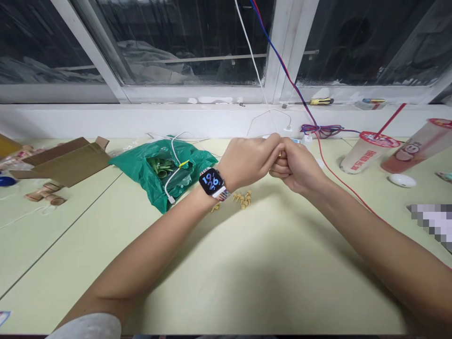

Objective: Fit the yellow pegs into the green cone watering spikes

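left hand (252, 157): clenched, pinching tiny tan piece (280, 153), above heap of small tan pegs (242, 198)
right hand (294, 165): clenched on same piece, touching left hand
piece axis: hidden

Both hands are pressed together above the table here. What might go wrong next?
1. The left hand and right hand pinch a small yellowish piece, mostly hidden; it might slip and drop.
2. The left wrist hangs over loose tan pegs, which could scatter.
3. The red wire beside the right arm may snag, near the drink cups.
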The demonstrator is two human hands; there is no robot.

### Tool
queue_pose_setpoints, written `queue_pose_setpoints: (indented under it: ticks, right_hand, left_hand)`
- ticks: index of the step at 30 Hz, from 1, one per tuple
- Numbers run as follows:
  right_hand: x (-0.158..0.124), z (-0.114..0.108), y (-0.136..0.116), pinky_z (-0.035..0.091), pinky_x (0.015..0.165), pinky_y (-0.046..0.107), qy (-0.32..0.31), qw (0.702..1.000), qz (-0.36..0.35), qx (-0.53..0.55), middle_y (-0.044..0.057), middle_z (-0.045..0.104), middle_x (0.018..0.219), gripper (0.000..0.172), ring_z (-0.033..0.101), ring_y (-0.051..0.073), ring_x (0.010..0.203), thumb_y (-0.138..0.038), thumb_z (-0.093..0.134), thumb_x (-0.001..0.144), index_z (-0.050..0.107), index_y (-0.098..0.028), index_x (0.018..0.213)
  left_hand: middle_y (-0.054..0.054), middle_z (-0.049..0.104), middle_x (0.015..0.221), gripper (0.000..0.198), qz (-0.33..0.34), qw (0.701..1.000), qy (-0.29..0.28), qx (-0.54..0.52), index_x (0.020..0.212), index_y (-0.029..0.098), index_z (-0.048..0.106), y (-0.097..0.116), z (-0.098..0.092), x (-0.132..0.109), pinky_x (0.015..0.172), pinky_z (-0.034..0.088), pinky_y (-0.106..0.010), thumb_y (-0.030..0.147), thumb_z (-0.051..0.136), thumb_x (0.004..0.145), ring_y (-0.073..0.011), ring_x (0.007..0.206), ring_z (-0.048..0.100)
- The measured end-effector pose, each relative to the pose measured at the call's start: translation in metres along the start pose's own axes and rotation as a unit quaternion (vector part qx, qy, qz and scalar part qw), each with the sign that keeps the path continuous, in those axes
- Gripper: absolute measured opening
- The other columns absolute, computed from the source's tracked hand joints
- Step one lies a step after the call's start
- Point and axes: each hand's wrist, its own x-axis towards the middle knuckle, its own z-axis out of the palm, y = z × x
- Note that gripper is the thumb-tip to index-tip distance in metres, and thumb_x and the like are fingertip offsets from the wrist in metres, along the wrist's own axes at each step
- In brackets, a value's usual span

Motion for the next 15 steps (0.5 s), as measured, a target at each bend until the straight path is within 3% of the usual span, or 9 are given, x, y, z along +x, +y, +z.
queue_pose_setpoints:
  ticks: [4,7,10,15]
  right_hand:
    - [0.003,-0.004,-0.004,0.015,0.036,0.018,-0.003,0.996,0.085,0.012,-0.012,0.018,0.047,0.046,0.011,0.004,0.04,-0.021,0.056,0.092,0.023,-0.024,0.061]
    - [0.006,-0.005,-0.003,0.015,0.035,0.017,-0.009,0.991,0.129,0.017,-0.011,0.021,0.048,0.041,0.011,0.004,0.039,-0.019,0.054,0.09,0.025,-0.023,0.063]
    - [0.006,-0.004,-0.001,0.015,0.036,0.016,-0.02,0.993,0.115,0.015,-0.011,0.028,0.05,0.037,0.013,0.003,0.039,-0.018,0.056,0.086,0.027,-0.022,0.064]
    - [0.003,0.0,0.007,0.016,0.038,0.019,-0.015,1.0,0.006,-0.01,-0.011,0.018,0.049,0.05,0.013,0.004,0.041,-0.03,0.063,0.09,0.023,-0.024,0.06]
  left_hand:
    - [-0.013,0.07,0.101,0.033,0.11,0.984,-0.033,0.135,0.11,0.017,0.066,-0.008,-0.009,-0.002,0.061,0.035,-0.033,0.037,0.04,0.106,-0.0222,0.074,0.066]
    - [-0.013,0.07,0.103,0.032,0.142,0.975,-0.05,0.166,0.11,0.017,0.067,-0.014,-0.011,-0.001,0.058,0.033,-0.032,0.037,0.042,0.105,-0.0218,0.075,0.066]
    - [-0.011,0.069,0.096,0.034,0.131,0.978,-0.049,0.157,0.102,0.02,0.068,-0.017,-0.006,-0.001,0.057,0.029,-0.031,0.039,0.04,0.107,-0.0197,0.071,0.063]
    - [-0.007,0.065,0.079,0.04,0.042,0.999,0.009,0.016,0.086,0.021,0.063,-0.007,0.006,-0.001,0.061,0.032,-0.03,0.044,0.039,0.108,-0.0191,0.07,0.06]
